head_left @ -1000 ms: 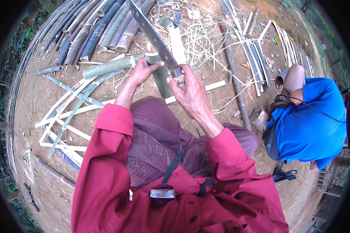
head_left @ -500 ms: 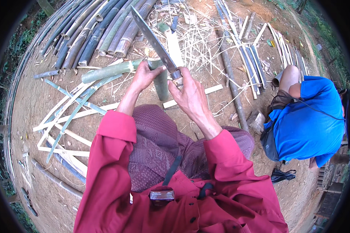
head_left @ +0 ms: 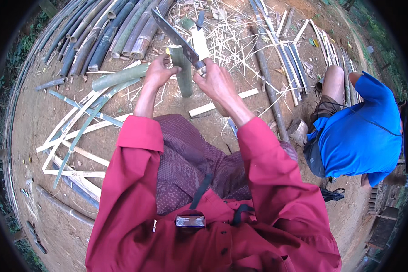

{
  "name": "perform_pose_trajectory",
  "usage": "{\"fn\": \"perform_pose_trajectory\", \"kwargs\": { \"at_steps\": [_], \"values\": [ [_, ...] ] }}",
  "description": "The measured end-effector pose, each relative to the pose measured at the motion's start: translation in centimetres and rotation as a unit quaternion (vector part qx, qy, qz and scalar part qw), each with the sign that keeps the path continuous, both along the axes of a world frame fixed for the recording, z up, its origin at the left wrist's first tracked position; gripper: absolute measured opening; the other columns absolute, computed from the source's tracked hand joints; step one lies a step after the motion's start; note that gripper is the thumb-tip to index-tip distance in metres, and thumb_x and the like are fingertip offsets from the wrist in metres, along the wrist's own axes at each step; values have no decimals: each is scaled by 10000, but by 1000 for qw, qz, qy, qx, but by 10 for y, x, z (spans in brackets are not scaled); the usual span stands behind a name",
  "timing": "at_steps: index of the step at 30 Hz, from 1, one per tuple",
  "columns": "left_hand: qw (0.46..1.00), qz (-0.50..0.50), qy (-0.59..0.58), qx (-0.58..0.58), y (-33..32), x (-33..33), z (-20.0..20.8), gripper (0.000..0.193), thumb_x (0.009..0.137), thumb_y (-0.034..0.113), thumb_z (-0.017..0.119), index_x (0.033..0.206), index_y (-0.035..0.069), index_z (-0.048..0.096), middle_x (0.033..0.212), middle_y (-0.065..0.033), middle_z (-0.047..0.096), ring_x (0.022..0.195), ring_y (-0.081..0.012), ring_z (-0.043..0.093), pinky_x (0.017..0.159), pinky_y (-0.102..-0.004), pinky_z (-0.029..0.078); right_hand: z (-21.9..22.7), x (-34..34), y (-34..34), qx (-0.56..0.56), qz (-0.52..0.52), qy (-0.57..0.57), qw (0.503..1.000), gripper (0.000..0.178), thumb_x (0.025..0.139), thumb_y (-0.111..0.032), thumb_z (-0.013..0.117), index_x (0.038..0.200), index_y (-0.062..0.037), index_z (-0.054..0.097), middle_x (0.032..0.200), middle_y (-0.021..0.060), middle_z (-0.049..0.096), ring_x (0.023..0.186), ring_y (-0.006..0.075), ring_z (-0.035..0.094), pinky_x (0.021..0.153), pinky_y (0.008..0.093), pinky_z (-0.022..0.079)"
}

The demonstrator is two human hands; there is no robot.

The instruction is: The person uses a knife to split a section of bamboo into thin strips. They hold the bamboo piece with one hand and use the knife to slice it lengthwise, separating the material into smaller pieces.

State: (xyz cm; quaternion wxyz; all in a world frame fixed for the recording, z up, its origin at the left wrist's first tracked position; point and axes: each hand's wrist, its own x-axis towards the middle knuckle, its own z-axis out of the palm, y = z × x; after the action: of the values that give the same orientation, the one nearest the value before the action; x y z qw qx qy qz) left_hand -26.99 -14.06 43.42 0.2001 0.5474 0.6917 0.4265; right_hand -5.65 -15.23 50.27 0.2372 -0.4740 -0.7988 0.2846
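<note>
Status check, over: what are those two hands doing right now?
Left hand gripping an upright green bamboo piece. Right hand holding a long blade set at the piece's top. Another person in blue crouched to the right, apart.

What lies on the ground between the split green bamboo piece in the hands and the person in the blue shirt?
In the head view, a long dark bamboo pole crosses that stretch, between the green bamboo piece and the blue-shirted person, plus a pale flat bamboo strip and thin shavings.

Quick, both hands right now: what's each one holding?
Left hand: closed on the green bamboo piece.
Right hand: closed on the handle of the long knife.
</note>
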Motion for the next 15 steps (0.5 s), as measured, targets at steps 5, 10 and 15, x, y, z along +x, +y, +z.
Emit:
{"fn": "perform_pose_trajectory", "kwargs": {
  "at_steps": [5,10,15],
  "values": [
    [992,36,44,113,-14,0,36,384,799,231,715,1119,57,593,1018,-149,664,919,-248,644,840,-388,511,-2,-20,7,-22,24,-22,999,436,802,-246,651,1079,74,547,711,146,637,614,248,643,560,370,534],
    [994,22,47,99,-18,-4,41,193,841,264,687,988,151,631,872,-58,679,775,-199,652,661,-366,515,-19,-26,11,-198,37,122,972,472,796,-279,658,1155,12,558,629,39,603,572,130,608,556,261,471],
    [980,10,109,166,0,-2,38,260,831,316,690,1009,134,640,815,-80,669,746,-213,652,665,-364,506,-19,-29,36,-139,-1,-3,990,575,772,-234,600,1264,45,499,596,79,621,541,135,611,549,301,500]
  ]
}}
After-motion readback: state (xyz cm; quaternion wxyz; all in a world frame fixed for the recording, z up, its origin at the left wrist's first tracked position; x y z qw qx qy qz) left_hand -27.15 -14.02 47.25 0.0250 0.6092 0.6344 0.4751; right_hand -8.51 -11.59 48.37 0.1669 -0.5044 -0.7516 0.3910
